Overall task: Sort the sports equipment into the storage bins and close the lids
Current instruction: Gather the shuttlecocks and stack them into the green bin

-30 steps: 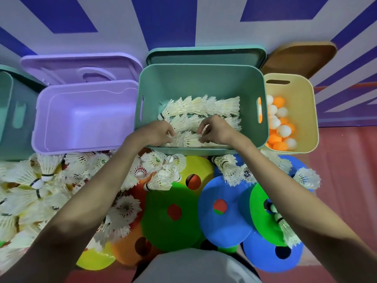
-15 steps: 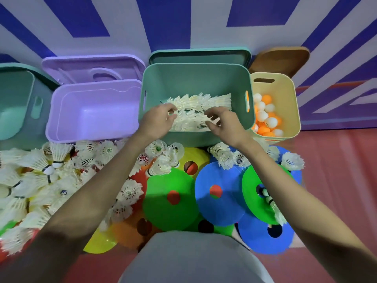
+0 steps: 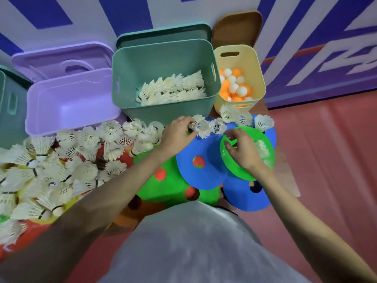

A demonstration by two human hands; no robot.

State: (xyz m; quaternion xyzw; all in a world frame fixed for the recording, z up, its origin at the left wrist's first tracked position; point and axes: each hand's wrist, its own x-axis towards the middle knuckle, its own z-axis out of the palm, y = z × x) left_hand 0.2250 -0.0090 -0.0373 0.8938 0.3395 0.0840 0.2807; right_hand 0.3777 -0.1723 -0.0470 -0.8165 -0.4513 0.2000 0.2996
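Bins are standing in a row along the far wall, all with lids off. The tall teal plastic bin (image 3: 163, 64) in the middle is holding rows of white feather shuttlecocks (image 3: 173, 88) lying on their sides. The smaller pale yellow plastic bin (image 3: 253, 64) to its right is holding white and orange table tennis balls (image 3: 234, 86). The lilac plastic bin (image 3: 69, 101) to the left is showing only its bare inside. A darker teal bin (image 3: 8, 103) at the far left is being cut off by the frame edge, so its contents cannot be told. A lilac lid (image 3: 61, 60), a teal lid (image 3: 163, 33) and a brown lid (image 3: 236, 27) are leaning behind the bins.

A large heap of loose white shuttlecocks (image 3: 51, 170) is covering the near left floor, hiding most of the flat coloured discs beneath. Blue plastic discs (image 3: 200, 160) and green plastic discs (image 3: 173, 186) are overlapping in the near middle.

The left hand (image 3: 177, 135) is pinching a white shuttlecock (image 3: 199, 125) between thumb and fingertips, just in front of the tall teal bin. The right hand (image 3: 242, 148) is gripping the rim of a tilted bright green disc (image 3: 261, 144), thumb and fingers curled over its left edge. A blurred white shuttlecock (image 3: 263, 150) is lying on that disc just right of the hand.
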